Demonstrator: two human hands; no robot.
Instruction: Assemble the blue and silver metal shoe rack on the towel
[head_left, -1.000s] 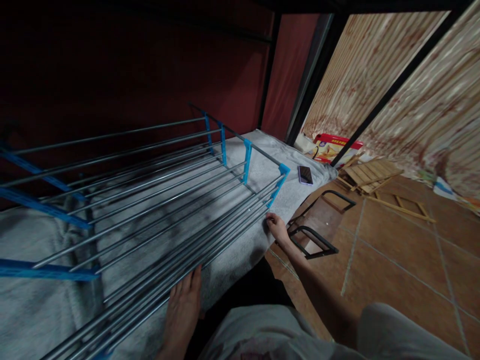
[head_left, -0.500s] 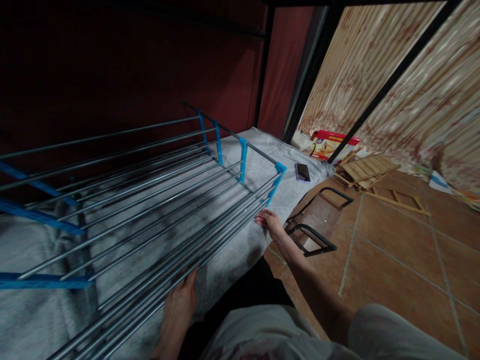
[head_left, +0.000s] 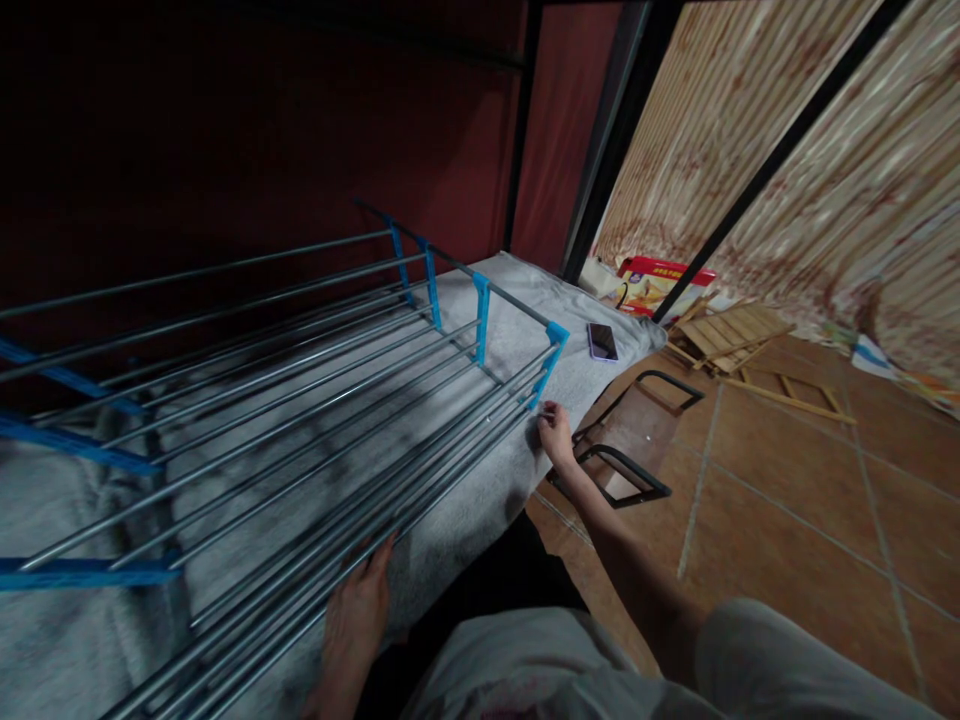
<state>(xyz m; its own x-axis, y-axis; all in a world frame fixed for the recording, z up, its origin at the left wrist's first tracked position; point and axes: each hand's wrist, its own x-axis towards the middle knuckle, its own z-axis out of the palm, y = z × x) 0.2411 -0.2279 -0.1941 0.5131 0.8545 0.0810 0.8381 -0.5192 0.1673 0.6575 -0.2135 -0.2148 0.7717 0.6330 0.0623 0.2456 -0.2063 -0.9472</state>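
Observation:
A shoe rack (head_left: 360, 400) of grey metal tubes and blue plastic end brackets lies across a grey blanket in front of me. My left hand (head_left: 358, 610) is closed on the front tubes near their middle, its fingertips partly hidden under them. At the rack's right end, my right hand (head_left: 555, 435) is pinched just beside the lower tip of the corner blue bracket (head_left: 551, 360). What its fingers hold there, if anything, is too small to make out. Several tubes run close together along the front side.
A phone (head_left: 602, 342) lies on the blanket (head_left: 510, 290) past the rack's right end. Beside it on the tiled floor stands a low black-framed stool (head_left: 634, 435). Wooden slatted pieces (head_left: 739, 335) and a red-and-yellow box (head_left: 660, 285) lie farther back by a curtain (head_left: 795, 150).
My right hand has moved a little right and up, from the front tubes to the corner bracket's tip, and its fingers have drawn together. My left hand stays at the front tubes.

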